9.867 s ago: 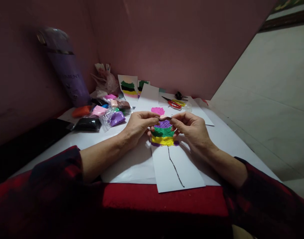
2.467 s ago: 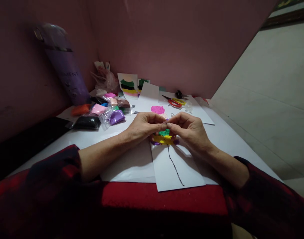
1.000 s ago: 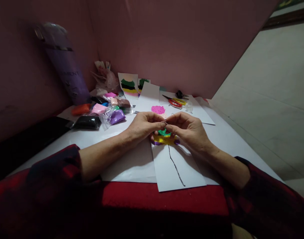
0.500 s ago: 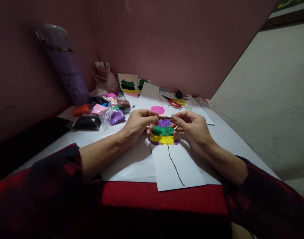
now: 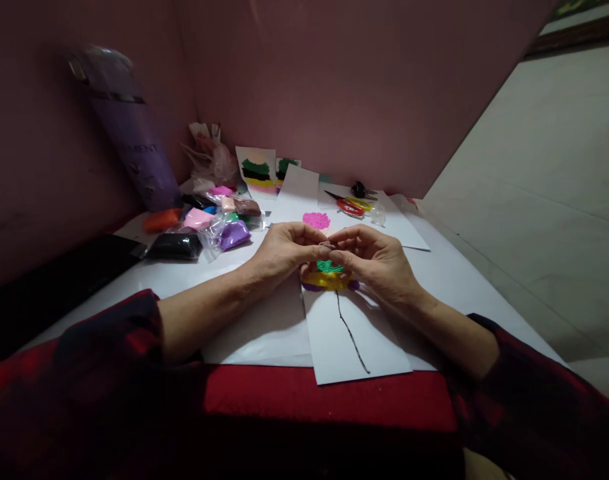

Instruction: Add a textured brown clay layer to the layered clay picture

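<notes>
My left hand [image 5: 284, 250] and my right hand [image 5: 377, 260] meet above a white sheet of paper [image 5: 334, 333]. Thumbs and fingertips are pinched around a small piece of brown clay [image 5: 327, 245], mostly hidden by the fingers. Under the hands, textured clay in green [image 5: 329, 266] and yellow [image 5: 324, 280] covers part of the sheet, with purple clay [image 5: 312, 288] along the lower edge. A pink clay round [image 5: 316, 220] shows beyond the fingertips. A black wavy line [image 5: 352, 333] runs down the sheet toward me.
Bagged clay in several colours, including a purple pack [image 5: 234, 235] and a black pack [image 5: 174, 247], lies at the left. Behind it leans a purple bottle [image 5: 134, 147]. Red-handled scissors [image 5: 350, 209] lie at the back, near a painted card [image 5: 257, 173] against the pink wall.
My hands have moved together, and the brown strip that was stretched between them is now bunched within the fingertips. The fingers cover more of the coloured clay.
</notes>
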The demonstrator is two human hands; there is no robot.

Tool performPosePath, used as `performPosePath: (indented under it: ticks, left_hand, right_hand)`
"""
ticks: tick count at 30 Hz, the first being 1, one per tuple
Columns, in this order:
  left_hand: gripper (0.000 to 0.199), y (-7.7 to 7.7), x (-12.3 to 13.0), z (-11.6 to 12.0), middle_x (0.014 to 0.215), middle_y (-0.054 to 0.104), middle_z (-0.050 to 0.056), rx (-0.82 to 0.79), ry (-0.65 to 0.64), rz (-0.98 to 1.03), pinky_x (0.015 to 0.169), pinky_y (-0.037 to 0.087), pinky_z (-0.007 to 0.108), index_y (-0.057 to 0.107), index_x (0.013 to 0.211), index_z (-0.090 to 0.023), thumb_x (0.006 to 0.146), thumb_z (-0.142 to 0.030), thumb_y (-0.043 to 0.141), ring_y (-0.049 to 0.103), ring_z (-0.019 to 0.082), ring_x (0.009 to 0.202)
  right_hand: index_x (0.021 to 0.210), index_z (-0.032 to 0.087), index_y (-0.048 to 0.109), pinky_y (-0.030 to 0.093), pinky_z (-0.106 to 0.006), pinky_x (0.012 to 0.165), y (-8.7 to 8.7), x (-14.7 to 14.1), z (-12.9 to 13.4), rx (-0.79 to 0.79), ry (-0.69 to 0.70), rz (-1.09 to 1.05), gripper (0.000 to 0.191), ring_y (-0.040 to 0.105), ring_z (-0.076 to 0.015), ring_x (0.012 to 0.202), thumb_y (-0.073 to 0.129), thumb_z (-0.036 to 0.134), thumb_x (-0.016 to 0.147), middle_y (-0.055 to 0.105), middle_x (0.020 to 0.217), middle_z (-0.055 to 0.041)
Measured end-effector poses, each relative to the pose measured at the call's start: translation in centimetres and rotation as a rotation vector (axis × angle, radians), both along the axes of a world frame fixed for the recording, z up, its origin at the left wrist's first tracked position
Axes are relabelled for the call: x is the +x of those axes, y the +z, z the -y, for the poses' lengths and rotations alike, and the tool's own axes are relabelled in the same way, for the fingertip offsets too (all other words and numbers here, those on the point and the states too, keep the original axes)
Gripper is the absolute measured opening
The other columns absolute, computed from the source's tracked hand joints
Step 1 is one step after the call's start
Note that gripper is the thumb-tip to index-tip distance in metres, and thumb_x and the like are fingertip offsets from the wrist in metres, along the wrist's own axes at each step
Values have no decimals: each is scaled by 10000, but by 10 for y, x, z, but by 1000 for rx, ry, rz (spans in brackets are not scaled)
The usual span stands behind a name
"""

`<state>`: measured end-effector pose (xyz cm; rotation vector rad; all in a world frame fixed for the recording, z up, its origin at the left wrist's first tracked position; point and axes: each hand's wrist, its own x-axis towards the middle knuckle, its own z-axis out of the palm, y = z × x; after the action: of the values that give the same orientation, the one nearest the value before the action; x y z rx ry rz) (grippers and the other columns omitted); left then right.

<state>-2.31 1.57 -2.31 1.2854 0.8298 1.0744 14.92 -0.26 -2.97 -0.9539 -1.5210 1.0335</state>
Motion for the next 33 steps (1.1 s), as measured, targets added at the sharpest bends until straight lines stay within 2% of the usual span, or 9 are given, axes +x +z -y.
performPosePath:
  ticks: [4, 8, 11, 13, 16, 21, 25, 29, 33]
  left_hand:
    - [102, 0, 0, 0, 568, 647, 5, -22, -46, -1, 452, 471, 196, 711, 789, -88, 695, -107, 746, 561, 84, 446]
    - [128, 1, 0, 0, 614, 680, 20, -38, -73, 18, 468, 496, 213, 722, 833, -80, 707, -70, 707, 585, 95, 460]
    - [101, 3, 1, 2, 632, 685, 19, -29, -44, 4, 482, 483, 194, 711, 798, -85, 700, -84, 738, 590, 85, 487]
    - [76, 4, 3, 3, 605, 670, 10, -28, -39, -20, 468, 465, 187, 697, 786, -87, 719, -88, 730, 570, 76, 466]
    - [33, 7, 4, 6, 516, 613, -16, -43, -34, -56, 434, 439, 188, 670, 790, -92, 764, -74, 679, 522, 69, 400]
    - [67, 9, 3, 3, 563, 621, -5, -27, 117, -30, 413, 423, 181, 627, 740, -97, 769, -37, 632, 502, 59, 405]
    - [22, 6, 0, 1, 634, 648, 15, -56, 186, 26, 402, 394, 171, 636, 785, -93, 773, -84, 652, 488, 54, 435]
    - [95, 3, -1, 1, 691, 670, 31, -73, 126, 31, 415, 402, 182, 674, 855, -93, 766, -126, 679, 516, 67, 471]
    - [186, 0, -2, 1, 677, 657, 18, -44, 53, 38, 419, 409, 192, 705, 927, -103, 749, -155, 717, 534, 81, 490]
  right_hand:
    - [828, 176, 682, 538, -271, 589, 0, 1, -1, 10, -6, -20, 230, 657, -137, 657, 826, 293, 692, 709, 748, -12]
    - [826, 166, 677, 510, -251, 518, 0, 2, -2, 19, -25, 13, 198, 635, -129, 618, 788, 302, 735, 690, 719, -11]
    - [833, 164, 676, 522, -261, 567, 1, 2, -2, 62, -19, 40, 160, 638, -129, 652, 762, 277, 758, 687, 737, -12]
    - [826, 166, 674, 523, -268, 600, 1, 2, -1, 89, -26, 59, 126, 635, -127, 663, 746, 247, 762, 683, 741, -7]
    - [766, 170, 659, 502, -261, 549, 2, 1, 0, 87, -71, 80, 91, 596, -111, 586, 734, 211, 736, 656, 685, 12]
    - [685, 175, 619, 506, -255, 467, 5, 2, -2, 3, -219, 21, 78, 548, -101, 463, 693, 168, 706, 589, 534, 39]
    - [705, 168, 621, 517, -231, 441, 4, 5, -7, -76, -298, -77, 103, 580, -112, 516, 719, 199, 700, 595, 573, 25]
    - [763, 161, 651, 528, -227, 455, 1, 6, -9, -93, -230, -94, 215, 600, -114, 544, 779, 326, 715, 624, 619, 10]
    - [820, 163, 686, 538, -226, 482, 0, 3, -5, -93, -77, -104, 298, 625, -121, 596, 832, 383, 682, 667, 683, -3]
